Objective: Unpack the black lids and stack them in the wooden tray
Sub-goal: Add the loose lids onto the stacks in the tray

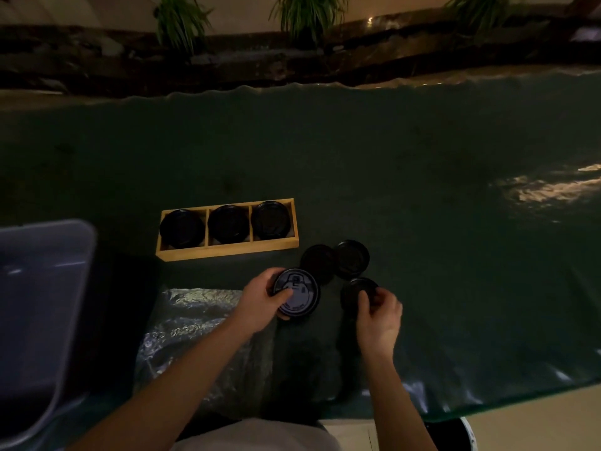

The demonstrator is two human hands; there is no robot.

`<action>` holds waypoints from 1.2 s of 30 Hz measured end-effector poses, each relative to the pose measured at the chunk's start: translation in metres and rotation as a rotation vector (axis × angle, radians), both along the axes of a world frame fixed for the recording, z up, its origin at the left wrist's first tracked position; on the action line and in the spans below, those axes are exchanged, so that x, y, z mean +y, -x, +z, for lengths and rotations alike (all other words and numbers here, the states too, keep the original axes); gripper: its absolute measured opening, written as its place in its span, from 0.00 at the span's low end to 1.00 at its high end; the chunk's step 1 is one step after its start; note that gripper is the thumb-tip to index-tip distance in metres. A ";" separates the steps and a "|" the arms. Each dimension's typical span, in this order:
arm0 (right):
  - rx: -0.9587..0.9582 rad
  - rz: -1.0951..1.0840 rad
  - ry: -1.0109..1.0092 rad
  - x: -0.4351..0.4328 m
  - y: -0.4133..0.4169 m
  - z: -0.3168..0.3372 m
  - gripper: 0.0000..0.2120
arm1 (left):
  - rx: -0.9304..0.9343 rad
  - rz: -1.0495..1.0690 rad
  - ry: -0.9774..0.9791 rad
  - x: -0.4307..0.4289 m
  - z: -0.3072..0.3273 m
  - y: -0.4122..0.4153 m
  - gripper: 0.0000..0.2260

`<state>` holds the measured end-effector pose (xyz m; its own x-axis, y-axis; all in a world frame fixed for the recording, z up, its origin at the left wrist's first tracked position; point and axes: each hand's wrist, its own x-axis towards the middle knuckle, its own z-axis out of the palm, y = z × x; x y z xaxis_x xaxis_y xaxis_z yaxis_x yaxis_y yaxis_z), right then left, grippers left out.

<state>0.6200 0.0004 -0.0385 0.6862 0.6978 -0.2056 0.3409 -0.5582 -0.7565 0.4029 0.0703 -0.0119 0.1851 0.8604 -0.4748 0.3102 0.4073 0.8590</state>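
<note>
Surface: dim room, dark green cloth [390, 164] over the table; plants along the far wall.
Tray: wooden tray [227, 249] lies at 11 o'clock from your hands, long axis approx. 9-to-3, three compartments, each already holding black lids.
L hand: your left hand [260, 302] grips a lid stack [297, 292], thumb on top, fingers round the rim.
R hand: your right hand [379, 312] pinches a single lid [356, 291] at its near edge.
Loose lids: two more [351, 258] on the cloth at 12 o'clock, just beyond both hands.
Wrapper: clear plastic [195, 320] at 7 o'clock.
Nearer hand: L, w/ a short reach to the tray's right compartment.
</note>
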 end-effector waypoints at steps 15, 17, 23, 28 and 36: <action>0.113 0.004 0.169 0.006 -0.020 -0.015 0.08 | -0.075 0.069 0.073 0.000 -0.008 0.000 0.20; 0.157 0.025 0.087 0.007 -0.008 -0.004 0.07 | -0.077 0.069 0.091 0.001 -0.006 -0.002 0.18; 0.031 0.284 -0.102 0.016 0.032 0.018 0.07 | -0.192 0.039 0.192 0.003 0.007 -0.014 0.23; 0.028 0.385 -0.119 0.031 0.034 0.019 0.06 | 0.015 -0.047 -0.011 0.008 -0.003 -0.018 0.23; -0.260 0.558 0.255 0.079 -0.018 -0.004 0.48 | 0.008 0.058 0.059 0.011 -0.017 -0.007 0.21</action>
<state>0.6384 0.0795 -0.0426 0.2857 0.9140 -0.2881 0.7842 -0.3958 -0.4779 0.4101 0.0810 -0.0287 0.1319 0.8401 -0.5261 0.2910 0.4745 0.8307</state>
